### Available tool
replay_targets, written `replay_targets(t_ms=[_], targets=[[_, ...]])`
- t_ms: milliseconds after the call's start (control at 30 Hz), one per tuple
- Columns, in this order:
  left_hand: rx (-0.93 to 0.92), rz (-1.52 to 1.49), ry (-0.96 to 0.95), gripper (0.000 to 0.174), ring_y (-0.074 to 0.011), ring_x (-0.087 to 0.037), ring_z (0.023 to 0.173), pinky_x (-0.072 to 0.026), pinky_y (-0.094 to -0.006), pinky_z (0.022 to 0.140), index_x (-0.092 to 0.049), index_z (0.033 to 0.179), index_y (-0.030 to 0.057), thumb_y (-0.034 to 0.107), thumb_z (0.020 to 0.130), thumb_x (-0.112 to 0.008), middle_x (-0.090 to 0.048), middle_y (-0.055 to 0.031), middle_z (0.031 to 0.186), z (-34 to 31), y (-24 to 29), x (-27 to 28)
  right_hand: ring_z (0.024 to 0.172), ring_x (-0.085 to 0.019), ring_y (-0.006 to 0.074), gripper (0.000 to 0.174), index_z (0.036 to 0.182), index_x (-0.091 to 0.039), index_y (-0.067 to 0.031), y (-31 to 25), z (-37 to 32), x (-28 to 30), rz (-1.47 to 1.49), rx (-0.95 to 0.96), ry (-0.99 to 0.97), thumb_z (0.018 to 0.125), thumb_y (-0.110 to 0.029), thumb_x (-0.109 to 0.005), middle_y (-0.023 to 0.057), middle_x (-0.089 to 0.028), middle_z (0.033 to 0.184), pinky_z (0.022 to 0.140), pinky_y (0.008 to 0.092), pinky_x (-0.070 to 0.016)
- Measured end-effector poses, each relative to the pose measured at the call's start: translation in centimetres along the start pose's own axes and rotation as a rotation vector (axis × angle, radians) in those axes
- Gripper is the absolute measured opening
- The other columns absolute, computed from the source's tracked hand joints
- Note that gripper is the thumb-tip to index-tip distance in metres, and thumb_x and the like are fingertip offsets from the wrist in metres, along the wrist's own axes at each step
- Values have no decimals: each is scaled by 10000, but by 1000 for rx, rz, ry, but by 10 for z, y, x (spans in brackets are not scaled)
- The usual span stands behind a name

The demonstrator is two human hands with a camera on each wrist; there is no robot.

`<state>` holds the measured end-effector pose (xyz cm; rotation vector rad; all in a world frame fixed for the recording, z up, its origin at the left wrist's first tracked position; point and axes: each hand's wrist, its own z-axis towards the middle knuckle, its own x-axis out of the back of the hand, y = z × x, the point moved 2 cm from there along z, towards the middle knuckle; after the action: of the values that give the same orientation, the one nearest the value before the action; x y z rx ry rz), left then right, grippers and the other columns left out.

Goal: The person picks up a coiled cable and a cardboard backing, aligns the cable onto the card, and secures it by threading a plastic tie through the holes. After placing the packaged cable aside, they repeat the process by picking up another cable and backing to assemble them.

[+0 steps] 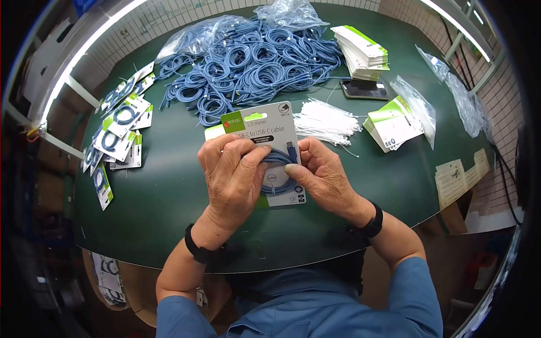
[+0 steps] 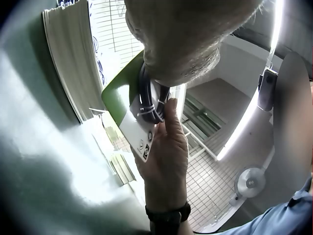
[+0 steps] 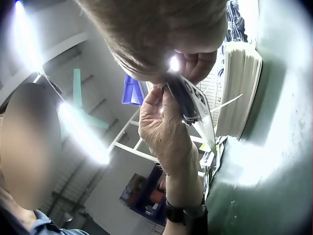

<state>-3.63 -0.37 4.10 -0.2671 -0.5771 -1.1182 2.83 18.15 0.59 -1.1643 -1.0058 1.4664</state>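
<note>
A packaging card printed "USB-C to USB-C cable" is held upright over the table, with a coiled blue USB-C cable lying against its front. My right hand grips the card's right edge, the thumb pressing on the coil near the plug. From the other side my left hand pinches at the coil's upper left, its curled fingers covering part of the card. In the left wrist view a tie binds the coil low on the card; in the right wrist view the left fingertips meet beside the card's edge.
A large heap of blue cables lies at the back under plastic bags. White cable ties are piled beyond the card. Stacked cards, a phone and more cards lie right; carded cables lie left.
</note>
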Motion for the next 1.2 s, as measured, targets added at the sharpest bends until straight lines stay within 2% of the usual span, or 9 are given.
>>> replay_targets(t_ms=[167, 467, 567, 833, 867, 967, 1000, 1133, 1200], targets=[[6, -18, 3, 321, -298, -583, 1078, -417, -450, 956, -706, 1066, 77, 46, 753, -771, -641, -69, 1060, -3, -3, -6, 999, -630, 73, 303, 1229, -533, -12, 6, -2, -1, 17, 50, -18, 1017, -140, -707, 47, -661, 1092, 874, 259, -564], [-28, -74, -65, 330, -311, -574, 1068, -415, -467, 983, -680, 1076, 82, 21, 758, -743, -617, -82, 1076, -5, -6, -8, 1028, -633, 87, 359, 1264, -547, -10, 1, -4, 0, -54, 27, -41, 997, -158, -738, 38, -653, 1103, 911, 273, -564], [-25, -126, -119, 336, -307, -562, 1078, -408, -476, 1004, -684, 1082, 89, 34, 758, -751, -609, -69, 1072, -2, -10, -7, 1040, -637, 93, 357, 1265, -552, -5, 3, -3, 1, -53, 5, -49, 996, -147, -737, 45, -658, 1125, 920, 279, -566], [-98, -73, -105, 341, -308, -545, 1105, -394, -480, 1026, -698, 1095, 103, 121, 772, -806, -598, -57, 1067, 1, -7, -9, 1042, -647, 97, 324, 1247, -559, 14, 6, 1, 4, -2, 33, -14, 1000, -116, -724, 74, -674, 1155, 917, 274, -568], [-85, -80, -92, 341, -308, -545, 1105, -394, -480, 1026, -698, 1095, 103, 121, 772, -806, -598, -57, 1067, -1, -3, -11, 1042, -647, 97, 324, 1247, -559, 14, 4, 1, 3, -17, 23, -20, 1000, -116, -724, 74, -674, 1155, 917, 274, -568], [144, -141, 147, 366, -306, -545, 1110, -396, -475, 1023, -706, 1084, 112, 187, 751, -840, -599, -53, 1071, -2, -1, -9, 996, -666, 99, 288, 1224, -568, 19, -4, 2, 0, 36, 59, 87, 1002, -94, -713, 85, -698, 1106, 882, 269, -575], [143, -141, 161, 366, -306, -545, 1110, -396, -475, 1023, -706, 1084, 112, 187, 751, -840, -599, -53, 1071, -2, 1, -7, 996, -666, 99, 288, 1224, -568, 19, -6, 2, 0, 24, 64, 81, 1002, -94, -713, 85, -698, 1106, 882, 269, -575], [40, -73, 92, 423, -305, -545, 1111, -394, -479, 1017, -710, 1077, 106, 227, 705, -870, -603, -50, 1075, -4, 10, 0, 944, -682, 103, 247, 1191, -574, 19, -8, 5, 7, -6, 79, 218, 1003, -75, -703, 91, -718, 1055, 842, 263, -582], [38, -94, -58, 425, -305, -544, 1110, -394, -484, 1011, -706, 1048, 100, 233, 684, -882, -605, -52, 1078, -3, 26, -4, 927, -688, 105, 216, 1170, -576, 10, -7, 5, 7, -12, 99, 230, 1005, -65, -694, 94, -724, 1043, 830, 265, -586]])
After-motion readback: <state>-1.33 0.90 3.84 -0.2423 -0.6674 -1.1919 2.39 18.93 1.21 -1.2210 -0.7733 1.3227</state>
